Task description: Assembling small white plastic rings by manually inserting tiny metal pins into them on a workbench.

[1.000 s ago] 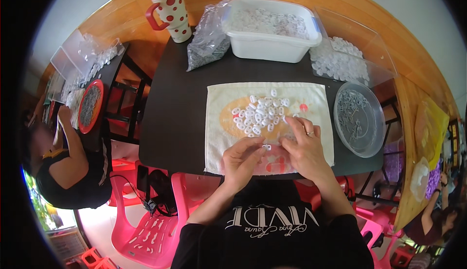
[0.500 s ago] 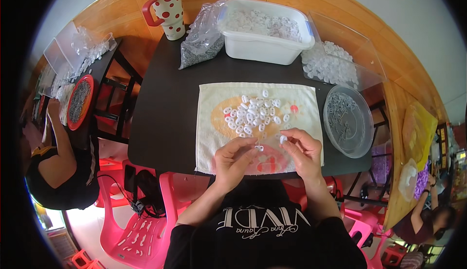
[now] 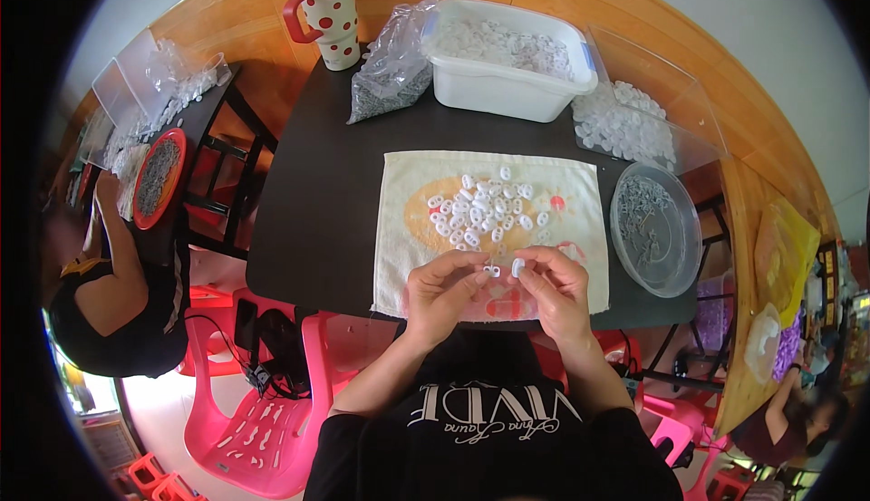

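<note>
Above the near part of a cream patterned towel (image 3: 399, 265), my left hand (image 3: 439, 297) pinches a small white plastic piece with holes (image 3: 491, 271) between thumb and fingers. My right hand (image 3: 560, 297) is closed on a white oval plastic piece (image 3: 517, 267), held up on edge. The two pieces are close together, with a narrow gap between them. Just beyond my fingertips lies a loose pile of white oval two-holed plastic pieces (image 3: 478, 211). Finer details of both held pieces are too small to make out.
At the back stand a polka-dot tumbler (image 3: 330, 21), a bag of grey bits (image 3: 391, 84), a white tub (image 3: 498, 89) and a clear box of white pieces (image 3: 625, 125). A round clear tray (image 3: 675, 256) with small metal parts is on the right. Other people work at both sides.
My right hand has moved left, bringing its oval piece close to the piece in my left hand. The whole view has shifted slightly.
</note>
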The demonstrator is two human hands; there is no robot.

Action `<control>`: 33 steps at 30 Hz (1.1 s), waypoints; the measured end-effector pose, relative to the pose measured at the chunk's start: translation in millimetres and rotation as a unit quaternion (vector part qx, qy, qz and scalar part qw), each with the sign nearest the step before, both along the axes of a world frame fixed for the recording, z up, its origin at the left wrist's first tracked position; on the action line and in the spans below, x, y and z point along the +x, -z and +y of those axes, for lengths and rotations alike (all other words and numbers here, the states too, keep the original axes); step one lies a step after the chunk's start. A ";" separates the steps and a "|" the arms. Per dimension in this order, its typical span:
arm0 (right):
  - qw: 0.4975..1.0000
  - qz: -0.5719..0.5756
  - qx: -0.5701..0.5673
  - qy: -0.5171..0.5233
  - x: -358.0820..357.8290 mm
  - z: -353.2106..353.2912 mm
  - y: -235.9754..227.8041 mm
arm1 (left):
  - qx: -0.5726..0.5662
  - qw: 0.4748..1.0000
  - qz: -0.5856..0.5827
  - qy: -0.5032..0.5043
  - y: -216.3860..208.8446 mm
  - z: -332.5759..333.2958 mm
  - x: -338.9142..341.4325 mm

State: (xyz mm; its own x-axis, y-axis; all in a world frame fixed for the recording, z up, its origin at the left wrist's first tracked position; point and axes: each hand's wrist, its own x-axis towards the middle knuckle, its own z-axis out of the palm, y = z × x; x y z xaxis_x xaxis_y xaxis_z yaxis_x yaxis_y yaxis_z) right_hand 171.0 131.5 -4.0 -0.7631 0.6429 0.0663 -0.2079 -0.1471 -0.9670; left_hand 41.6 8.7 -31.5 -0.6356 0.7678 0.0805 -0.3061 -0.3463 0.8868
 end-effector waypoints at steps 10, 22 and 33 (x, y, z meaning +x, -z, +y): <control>0.982 -0.004 0.190 0.008 -4.0 -0.6 2.7 | 0.018 1.000 0.001 0.010 -1.2 1.0 -2.7; 0.942 -0.019 0.333 0.024 -14.1 4.0 0.6 | 0.032 0.999 -0.007 0.035 0.5 -0.4 -4.0; 0.938 -0.033 0.344 -0.014 -20.4 5.6 1.7 | 0.042 0.999 0.017 0.025 2.8 0.5 -4.0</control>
State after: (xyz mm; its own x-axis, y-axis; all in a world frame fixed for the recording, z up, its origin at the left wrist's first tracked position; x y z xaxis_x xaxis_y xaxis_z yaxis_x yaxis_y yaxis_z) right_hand 150.6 137.1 -5.7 -0.7966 0.4446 0.4095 -0.1493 0.5118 -0.8460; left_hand 37.6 9.1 -34.3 -0.5920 0.7886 0.1664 -0.2955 -0.4044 0.8655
